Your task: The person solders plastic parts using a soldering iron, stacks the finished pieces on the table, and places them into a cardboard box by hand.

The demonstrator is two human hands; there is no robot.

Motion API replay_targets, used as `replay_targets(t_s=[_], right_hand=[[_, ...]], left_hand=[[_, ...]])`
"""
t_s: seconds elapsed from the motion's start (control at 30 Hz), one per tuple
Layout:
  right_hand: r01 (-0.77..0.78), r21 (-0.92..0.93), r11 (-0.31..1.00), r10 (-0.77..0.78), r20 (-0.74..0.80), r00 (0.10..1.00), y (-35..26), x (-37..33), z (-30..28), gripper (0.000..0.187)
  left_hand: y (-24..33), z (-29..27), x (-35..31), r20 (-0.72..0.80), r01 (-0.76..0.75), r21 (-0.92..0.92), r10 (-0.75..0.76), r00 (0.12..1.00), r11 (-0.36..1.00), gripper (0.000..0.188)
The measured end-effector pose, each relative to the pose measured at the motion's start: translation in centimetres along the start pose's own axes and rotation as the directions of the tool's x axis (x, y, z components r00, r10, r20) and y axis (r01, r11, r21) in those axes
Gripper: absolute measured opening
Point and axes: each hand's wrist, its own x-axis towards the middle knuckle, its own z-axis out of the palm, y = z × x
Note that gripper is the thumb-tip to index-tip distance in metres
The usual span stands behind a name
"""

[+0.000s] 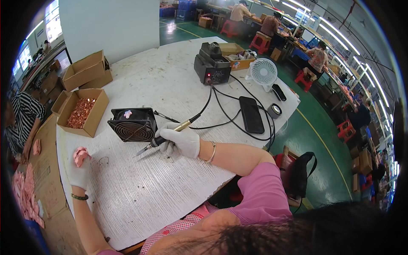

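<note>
My right hand (182,140), in a white glove, is closed round a soldering iron (183,126) with a black grip and a brass-coloured section. Its metal tip points down and left, just over the white tabletop (140,182); I cannot tell whether it touches. A black cable runs from the iron to a black soldering station (212,67) with a red light. My left hand (78,175), also gloved, is closed on a small pink piece (80,156) near the table's left edge. Directly behind the iron stands a black square fan (134,124) with a round grille.
A cardboard box (94,121) of small copper-coloured parts stands at left, before another open carton (85,70). On the right are a small white fan (263,72), a black phone (251,114) and looped cables. Pink pieces (27,193) lie at far left beside a person in stripes (25,114).
</note>
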Motion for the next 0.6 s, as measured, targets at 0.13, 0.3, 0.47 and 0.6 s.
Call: replay_targets(t_s=[0.13,0.3,0.47,0.6], right_hand=[[-0.001,-0.011,1.000,0.001,0.001,1.000,0.1,0.0,-0.1,0.024],[0.010,0.027,1.000,-0.010,0.023,1.000,0.3,0.2,-0.3,0.023],[-0.001,0.010,1.000,0.001,0.016,1.000,-0.2,0.0,0.1,0.024],[-0.005,0.021,1.000,0.005,0.005,1.000,0.0,-0.1,0.1,0.024]], left_hand=[[0.3,-1.8,-0.6,0.102,0.106,0.237,-0.134,0.986,0.966,0.014],[1.4,-1.2,-0.9,0.136,0.031,0.687,-0.170,0.976,0.726,0.018],[1.2,-2.3,-1.3,0.094,0.094,0.625,-0.194,0.976,0.775,0.023],[5.3,-3.5,-0.8,0.135,0.079,0.510,-0.170,0.976,0.857,0.023]])
